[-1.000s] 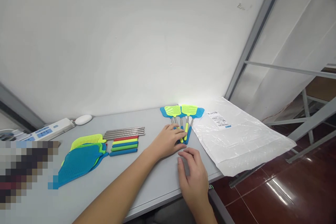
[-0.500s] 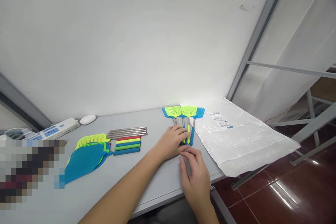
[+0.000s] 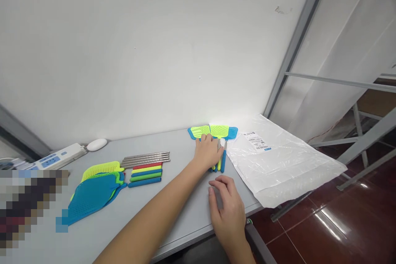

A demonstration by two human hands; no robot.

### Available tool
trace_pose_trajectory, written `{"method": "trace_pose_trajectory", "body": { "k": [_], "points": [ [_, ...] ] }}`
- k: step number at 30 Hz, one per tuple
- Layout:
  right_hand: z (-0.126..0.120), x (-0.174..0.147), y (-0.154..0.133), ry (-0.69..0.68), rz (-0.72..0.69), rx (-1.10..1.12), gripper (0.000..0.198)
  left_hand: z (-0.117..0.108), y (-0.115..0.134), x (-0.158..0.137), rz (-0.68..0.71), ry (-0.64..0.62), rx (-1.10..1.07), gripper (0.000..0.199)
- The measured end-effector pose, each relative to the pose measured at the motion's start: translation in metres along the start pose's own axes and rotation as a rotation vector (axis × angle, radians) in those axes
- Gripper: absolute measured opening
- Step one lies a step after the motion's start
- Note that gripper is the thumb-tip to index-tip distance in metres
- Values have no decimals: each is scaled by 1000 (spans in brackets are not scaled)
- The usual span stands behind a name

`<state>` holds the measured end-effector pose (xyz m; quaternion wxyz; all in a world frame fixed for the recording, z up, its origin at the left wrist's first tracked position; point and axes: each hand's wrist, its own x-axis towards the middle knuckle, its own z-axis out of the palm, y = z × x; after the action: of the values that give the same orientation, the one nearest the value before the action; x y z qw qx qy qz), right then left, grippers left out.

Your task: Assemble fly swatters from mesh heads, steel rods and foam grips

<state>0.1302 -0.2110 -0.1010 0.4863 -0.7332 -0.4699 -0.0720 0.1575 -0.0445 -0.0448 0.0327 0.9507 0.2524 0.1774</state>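
Observation:
Several assembled fly swatters (image 3: 221, 131) with yellow and blue heads lie side by side against the wall. My left hand (image 3: 206, 150) reaches over them from the left, fingers stretched forward across the shafts just below the heads, covering part of them. A blue handle (image 3: 223, 161) sticks out to the right of this hand, with yellow and blue ones partly hidden. Close to the table's front edge, my right hand (image 3: 228, 208) is open and empty, its thumb and fingers apart, nearer to me than the handle ends.
To the left lie loose swatter heads (image 3: 93, 196), metal rods (image 3: 145, 159) and coloured handle tubes (image 3: 145, 175). A power strip (image 3: 63, 154) and a white oval object (image 3: 97, 144) are at the back left. A white plastic mailer bag (image 3: 278, 169) covers the table's right end.
My left hand has moved forward from the handles to the shafts near the heads. My right hand stays near the table edge. The view has shifted slightly.

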Motion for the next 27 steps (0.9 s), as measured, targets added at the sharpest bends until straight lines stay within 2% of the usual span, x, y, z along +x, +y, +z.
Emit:
{"method": "trace_pose_trajectory", "body": {
  "k": [4,9,14,20,27],
  "points": [
    [-3,3,2,2,41,-19,20,13,5,25,-53,-34,29,32],
    [-9,9,12,-27,156,-142,34,17,3,29,-73,-76,36,31],
    [-5,16,18,-102,158,-277,52,12,0,33,-64,-121,-3,33],
    [-7,24,18,-114,178,-217,60,8,-1,35,-54,-117,-38,35],
    [-5,23,17,-147,159,-199,59,13,0,30,-25,-102,-23,26]
  ]
}}
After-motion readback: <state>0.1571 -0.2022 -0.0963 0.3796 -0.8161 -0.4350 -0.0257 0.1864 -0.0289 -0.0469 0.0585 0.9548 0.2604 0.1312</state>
